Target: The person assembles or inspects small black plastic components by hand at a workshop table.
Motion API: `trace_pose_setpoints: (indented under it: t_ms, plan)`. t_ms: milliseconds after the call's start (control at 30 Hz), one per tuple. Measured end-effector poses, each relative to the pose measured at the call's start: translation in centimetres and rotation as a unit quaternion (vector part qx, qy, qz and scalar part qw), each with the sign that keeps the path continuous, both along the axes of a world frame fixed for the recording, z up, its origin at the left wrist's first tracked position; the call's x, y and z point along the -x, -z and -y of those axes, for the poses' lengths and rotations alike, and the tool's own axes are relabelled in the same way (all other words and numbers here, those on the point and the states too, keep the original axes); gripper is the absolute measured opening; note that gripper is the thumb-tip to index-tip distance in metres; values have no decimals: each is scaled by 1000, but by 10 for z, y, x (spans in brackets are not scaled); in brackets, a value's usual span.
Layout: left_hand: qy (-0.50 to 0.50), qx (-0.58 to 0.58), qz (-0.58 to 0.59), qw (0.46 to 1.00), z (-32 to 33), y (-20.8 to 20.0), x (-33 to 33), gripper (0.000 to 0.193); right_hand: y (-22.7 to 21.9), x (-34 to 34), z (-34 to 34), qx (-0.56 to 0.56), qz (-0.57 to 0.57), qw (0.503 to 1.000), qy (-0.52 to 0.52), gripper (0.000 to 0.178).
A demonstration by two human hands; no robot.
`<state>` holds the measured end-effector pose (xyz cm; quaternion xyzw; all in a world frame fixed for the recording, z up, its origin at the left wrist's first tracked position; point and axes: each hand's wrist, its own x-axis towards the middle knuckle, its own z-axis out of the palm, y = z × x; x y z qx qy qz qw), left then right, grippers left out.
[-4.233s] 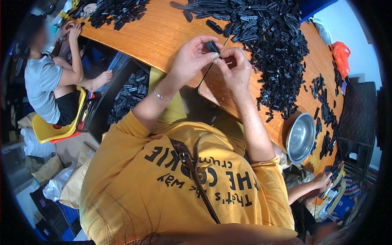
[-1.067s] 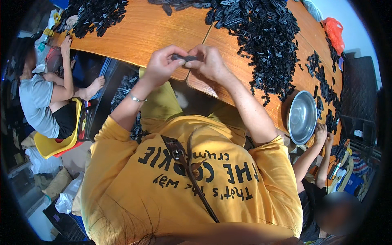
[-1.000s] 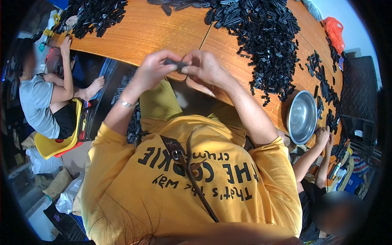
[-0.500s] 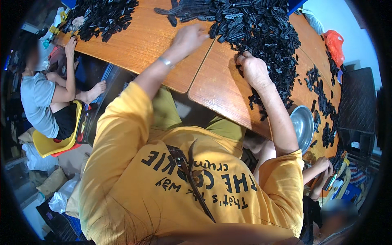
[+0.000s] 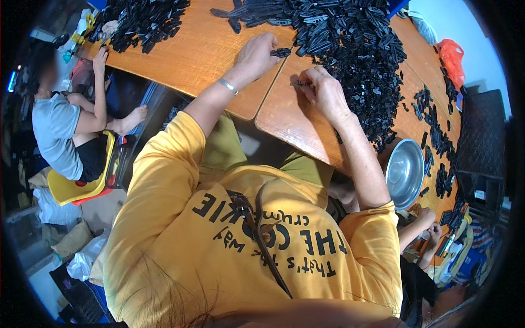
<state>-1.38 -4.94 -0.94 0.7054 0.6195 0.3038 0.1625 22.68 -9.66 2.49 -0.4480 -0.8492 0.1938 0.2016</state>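
Observation:
My left hand (image 5: 257,56), above the wooden table (image 5: 205,54), is closed on a black elongated plastic part (image 5: 280,53) that sticks out past its fingertips. To the right, my right hand (image 5: 326,94) pinches a small black plastic piece (image 5: 302,83) just over the tabletop. Directly beyond both hands lies a heap of long black plastic parts (image 5: 322,27). Beside my right hand spreads a pile of smaller black pieces (image 5: 363,93). The exact kind of these parts is too small to make out.
A metal bowl (image 5: 405,174) sits right of my right forearm. Another black heap (image 5: 139,22) lies far left, near a seated person (image 5: 60,126). More parts (image 5: 435,136) are scattered at the right, by a red plastic bag (image 5: 451,61). A second person's hands (image 5: 429,224) work at lower right.
My left hand now shows a long black part in its fingers. My right hand has drawn left from the small-piece pile, holding a small piece.

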Motion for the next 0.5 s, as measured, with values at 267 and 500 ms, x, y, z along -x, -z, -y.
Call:
trace_pose_setpoints:
  t_ms: [267, 500]
  plan:
    - [-10, -78, -28, 997, 21, 5, 23, 24, 3, 32, 7, -60, -125, 990, 33, 18]
    - [53, -10, 154, 987, 36, -3, 16, 20, 1, 49, 3, -135, -197, 971, 19, 16]
